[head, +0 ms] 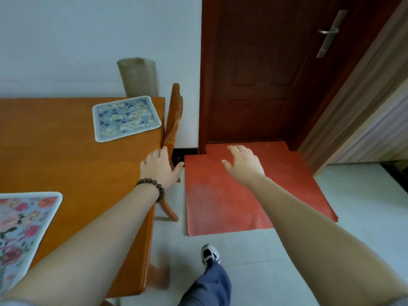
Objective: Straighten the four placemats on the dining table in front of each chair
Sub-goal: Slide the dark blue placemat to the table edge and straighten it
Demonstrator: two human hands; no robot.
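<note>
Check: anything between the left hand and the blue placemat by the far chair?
Nothing visible. The left hand sits at the table edge beside the chair; only bare tabletop lies between it and the blue placemat.

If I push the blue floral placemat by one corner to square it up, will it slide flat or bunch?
The blue floral placemat looks like thin fabric lying flat, so probably floppy and light. The table looks glossy, so it likely slides easily. A corner push may pivot or wrinkle it; flat fingers seem safer.

white wall (66, 40) | dark red door (276, 74) | pale tile floor (364, 206) | red mat (220, 199)
</note>
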